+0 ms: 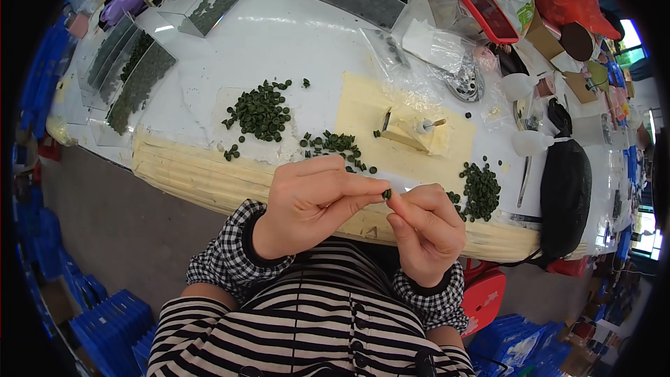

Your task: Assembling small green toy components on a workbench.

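A: What's nearest the lens?
B: A worker in a striped top (307, 328) and checked cuffs (227, 251) holds both hands together just past the table's cream front edge (209, 181).

A: And the hands?
B: The left hand (300, 202) pinches a small dark green piece (386, 195) between thumb and index finger. The right hand (429, 227) is curled, its index fingertip up against the piece; whether it grips too, I cannot tell.

A: How does the piece lie between them?
B: At the meeting point of the fingertips, to the right of the left hand and the left of the right. Neither hand is clearly nearer, as both reach it. Its longer side appears to run away from the body, across the line joining the hands, though it is too small to be sure.

A: Beyond that?
B: A loose pile (481, 192) of green pieces beside the right hand, a scatter (333, 144) ahead of the left, and a larger heap (259, 113) farther left. A yellow sheet (356, 115) bears a small block-like fixture (408, 132).

A: The far side?
B: A clear tray (349, 5) of green pieces, near a red-cased phone (478, 0).
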The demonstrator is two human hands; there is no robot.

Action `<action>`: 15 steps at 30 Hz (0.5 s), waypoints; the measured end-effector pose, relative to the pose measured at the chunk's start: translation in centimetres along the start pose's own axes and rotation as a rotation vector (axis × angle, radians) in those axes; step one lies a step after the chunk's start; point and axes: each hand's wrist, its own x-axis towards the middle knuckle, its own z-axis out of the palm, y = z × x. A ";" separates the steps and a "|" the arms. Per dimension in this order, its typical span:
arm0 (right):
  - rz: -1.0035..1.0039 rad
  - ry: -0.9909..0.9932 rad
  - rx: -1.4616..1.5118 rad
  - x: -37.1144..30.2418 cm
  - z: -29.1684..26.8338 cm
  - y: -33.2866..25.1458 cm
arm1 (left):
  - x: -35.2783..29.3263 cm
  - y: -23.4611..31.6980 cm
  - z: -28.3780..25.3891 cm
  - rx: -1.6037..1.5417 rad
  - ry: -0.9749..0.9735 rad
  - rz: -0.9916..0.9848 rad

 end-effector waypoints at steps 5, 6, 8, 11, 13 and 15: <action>-0.025 -0.011 -0.008 0.1 -0.1 0.0 | -0.1 0.0 0.0 -0.018 0.005 -0.011; -0.014 -0.017 -0.001 0.0 -0.1 -0.1 | -0.1 0.0 0.0 -0.020 0.006 -0.010; 0.008 -0.027 0.010 -0.2 -0.1 -0.1 | -0.1 0.0 -0.1 -0.025 0.000 -0.008; -0.001 -0.032 -0.001 -0.1 -0.2 -0.2 | -0.1 0.0 -0.1 -0.033 -0.007 -0.020; -0.030 -0.017 -0.026 0.0 -0.1 -0.1 | -0.2 0.0 -0.2 -0.036 -0.011 -0.028; -0.046 -0.012 -0.042 0.1 -0.1 -0.1 | -0.2 -0.1 -0.2 -0.037 -0.015 -0.030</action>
